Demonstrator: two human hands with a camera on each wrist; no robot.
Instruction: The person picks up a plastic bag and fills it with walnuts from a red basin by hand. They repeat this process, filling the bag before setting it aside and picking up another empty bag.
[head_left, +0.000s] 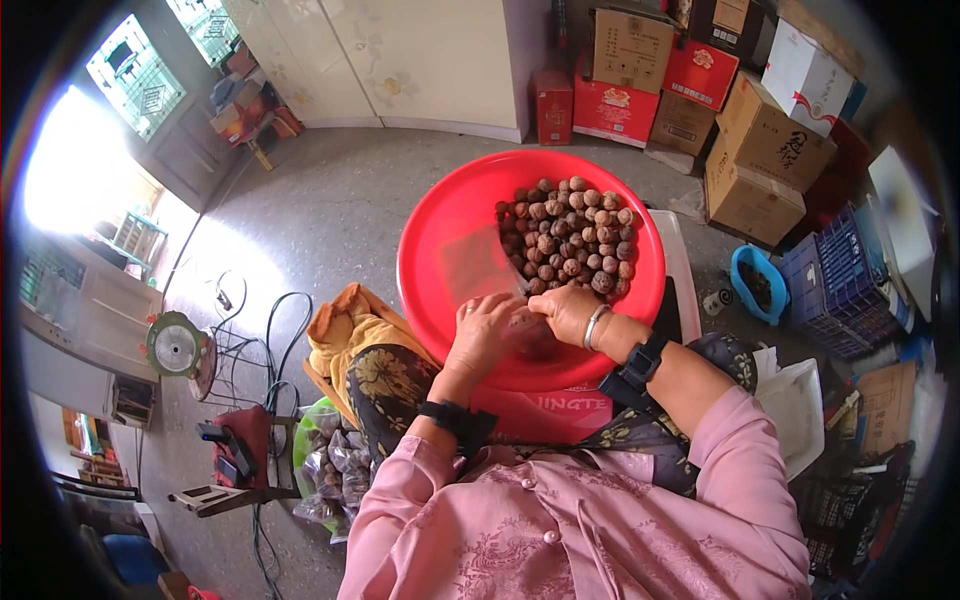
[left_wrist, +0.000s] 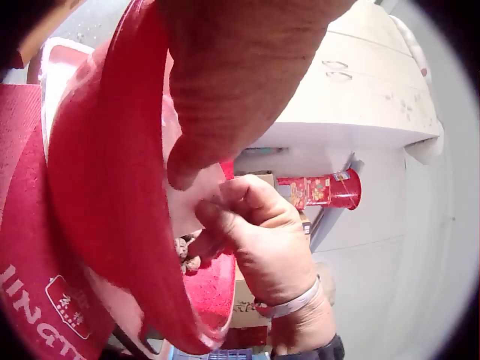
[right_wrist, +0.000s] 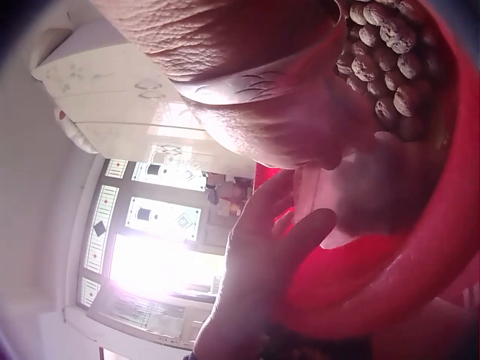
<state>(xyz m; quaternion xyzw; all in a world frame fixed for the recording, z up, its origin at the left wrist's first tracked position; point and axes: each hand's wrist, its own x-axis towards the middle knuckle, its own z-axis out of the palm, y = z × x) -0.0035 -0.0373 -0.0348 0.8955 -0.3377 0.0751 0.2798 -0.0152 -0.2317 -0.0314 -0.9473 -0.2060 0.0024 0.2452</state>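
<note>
A red plastic basin (head_left: 425, 215) sits at the person's lap with a heap of walnuts (head_left: 575, 235) along its far right side. Over the basin both hands hold a clear plastic bag (head_left: 478, 268). The left hand (head_left: 483, 328) pinches the bag between thumb and fingers, as the right wrist view shows. Close beside it, the right hand (head_left: 570, 314), with a silver bangle, grips the bag's edge between thumb and curled fingers. A dark bulge (right_wrist: 375, 184) shows through the film in the lower part of the bag.
On the floor at the left, a green bag (head_left: 318, 425) holds several filled clear bags. A small fan (head_left: 175, 345) and loose cables lie farther left. Cardboard boxes (head_left: 765, 150), a blue basin (head_left: 758, 285) and a blue crate (head_left: 835, 285) stand at the right.
</note>
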